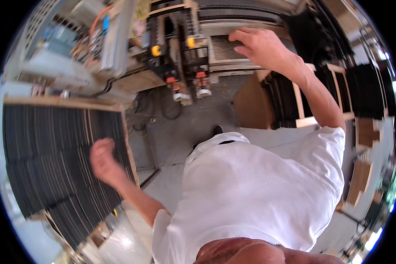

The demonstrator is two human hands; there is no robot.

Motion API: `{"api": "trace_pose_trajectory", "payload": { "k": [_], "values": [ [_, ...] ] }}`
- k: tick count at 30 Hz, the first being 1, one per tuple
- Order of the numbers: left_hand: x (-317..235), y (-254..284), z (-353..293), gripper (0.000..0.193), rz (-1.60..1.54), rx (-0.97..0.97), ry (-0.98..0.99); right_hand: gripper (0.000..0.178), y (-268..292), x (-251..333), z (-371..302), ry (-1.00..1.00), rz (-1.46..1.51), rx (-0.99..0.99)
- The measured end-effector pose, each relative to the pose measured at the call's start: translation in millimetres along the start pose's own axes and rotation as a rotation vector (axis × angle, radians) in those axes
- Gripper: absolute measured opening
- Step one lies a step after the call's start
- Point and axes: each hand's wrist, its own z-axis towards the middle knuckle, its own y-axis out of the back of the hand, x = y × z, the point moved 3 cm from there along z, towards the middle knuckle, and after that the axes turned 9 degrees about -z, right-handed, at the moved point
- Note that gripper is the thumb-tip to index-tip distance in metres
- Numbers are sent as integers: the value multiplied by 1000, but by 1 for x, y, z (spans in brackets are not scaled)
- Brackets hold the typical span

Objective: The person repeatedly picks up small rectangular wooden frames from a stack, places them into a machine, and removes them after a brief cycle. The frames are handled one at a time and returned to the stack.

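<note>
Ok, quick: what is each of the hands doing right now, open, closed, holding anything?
Left hand: blurred, over the stack of black sheets; grip cannot be told.
Right hand: open, palm down on the dark panel at the machine.

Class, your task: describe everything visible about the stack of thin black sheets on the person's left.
The stack of thin black sheets fills a crate with light wooden edges at the left. The sheets look matte and dark, packed edge-on so their thin rims form fine parallel lines. They sit in several offset bundles. The left hand, blurred, is over the stack's right part near the wooden side; whether it touches them cannot be told. Grey concrete floor lies beside the crate.
</note>
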Motion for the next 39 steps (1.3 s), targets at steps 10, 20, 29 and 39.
{"api": "trace_pose_trajectory", "payload": {
  "k": [10, 20, 29, 39],
  "values": [
    [155, -315, 76, 42, -551, 514, 641, 31, -3, -14, -219, -813, -75, 170],
    [236, -524, 254, 88, -1019, 386, 993, 19, -6, 1, -220, -1391, 157, -226],
    [288, -552, 262, 55, -1185, 60, 1095, 27, 1, -16, -76, -964, 248, -277],
    [203, -442, 126, 13, -1184, 426, 1065, 19, -156, -64, 144, -246, 219, -220]
  ]
}}
